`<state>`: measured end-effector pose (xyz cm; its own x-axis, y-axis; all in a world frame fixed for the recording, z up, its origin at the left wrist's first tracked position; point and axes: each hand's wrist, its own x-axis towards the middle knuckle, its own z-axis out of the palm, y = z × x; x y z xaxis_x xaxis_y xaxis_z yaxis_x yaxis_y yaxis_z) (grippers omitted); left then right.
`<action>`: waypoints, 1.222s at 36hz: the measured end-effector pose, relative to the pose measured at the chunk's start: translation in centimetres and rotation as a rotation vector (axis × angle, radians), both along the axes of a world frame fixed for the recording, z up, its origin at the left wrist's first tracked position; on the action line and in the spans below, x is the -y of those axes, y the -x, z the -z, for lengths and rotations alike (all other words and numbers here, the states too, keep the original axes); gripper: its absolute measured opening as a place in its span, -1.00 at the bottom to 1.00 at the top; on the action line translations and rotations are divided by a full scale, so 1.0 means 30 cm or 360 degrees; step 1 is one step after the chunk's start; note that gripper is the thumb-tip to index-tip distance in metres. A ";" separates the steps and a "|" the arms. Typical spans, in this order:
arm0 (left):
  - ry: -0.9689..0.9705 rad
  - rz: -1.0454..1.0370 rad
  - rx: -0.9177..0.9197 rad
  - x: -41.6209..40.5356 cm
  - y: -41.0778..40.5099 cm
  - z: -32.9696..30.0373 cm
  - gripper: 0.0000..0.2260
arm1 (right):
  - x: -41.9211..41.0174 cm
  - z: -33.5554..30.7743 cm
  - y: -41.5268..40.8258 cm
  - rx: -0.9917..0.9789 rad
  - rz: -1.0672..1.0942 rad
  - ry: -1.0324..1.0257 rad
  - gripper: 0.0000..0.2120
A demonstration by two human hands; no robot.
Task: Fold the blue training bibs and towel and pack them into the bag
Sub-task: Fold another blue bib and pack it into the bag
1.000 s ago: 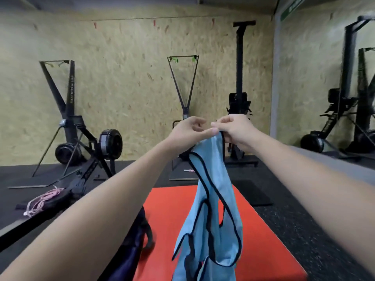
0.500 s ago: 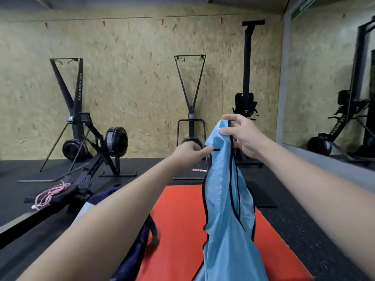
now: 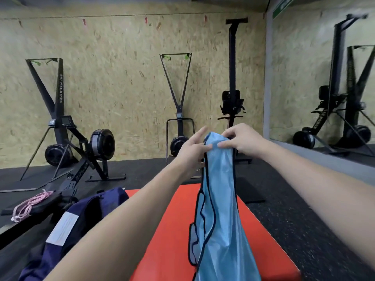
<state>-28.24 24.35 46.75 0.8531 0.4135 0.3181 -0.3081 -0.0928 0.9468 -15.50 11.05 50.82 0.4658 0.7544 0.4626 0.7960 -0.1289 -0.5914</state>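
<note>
At 12 o'clock from the wearer, raised at arm's length over the red mat (image 3: 172, 230), a light blue bib (image 3: 219, 209) hangs from both hands. The right hand (image 3: 242, 141) pinches its top edge from the 1 o'clock side, fingers clamped together on the bunched fabric. The left hand (image 3: 193, 151) meets it from the 11 o'clock side: thumb and lower fingers touch the cloth, while 1 or 2 upper fingers stick up loose, so whether that grip is fully closed I cannot tell.

Below the hands the bib falls in 1 narrow, rumpled column, its dark binding curling in loops along the left edge; its lower end runs out of view at 6 o'clock. It looks thin, limp and very light, probably a slick mesh that slides on itself and will not keep a crease unaided. A sound hold would be on the bound edge at the 2 shoulder straps, spread apart to flatten the panel before laying it on the mat.

At 8 o'clock lies the navy bag (image 3: 81, 224), just beside the mat, with a white label facing up. No towel or second bib is in view. Folding seems barely begun.
</note>
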 end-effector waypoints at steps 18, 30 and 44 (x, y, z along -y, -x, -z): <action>-0.0460 0.0082 -0.0557 0.113 -0.072 0.406 -0.42 | -0.029 0.054 -0.105 0.0152 0.0450 -0.0417 -0.84; -0.0592 0.0051 -0.0724 0.033 -0.050 0.459 -0.83 | 0.031 0.074 -0.187 0.0133 0.0560 -0.0404 -0.83; -0.0386 -0.0071 -0.0388 -0.033 -0.054 0.121 -0.32 | -0.048 0.041 -0.100 -0.0243 0.0082 -0.0392 -0.86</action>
<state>-26.62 25.33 43.12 0.8989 0.3892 0.2010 -0.0664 -0.3326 0.9407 -12.51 12.48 49.58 0.5789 0.6014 0.5507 0.6918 -0.0046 -0.7221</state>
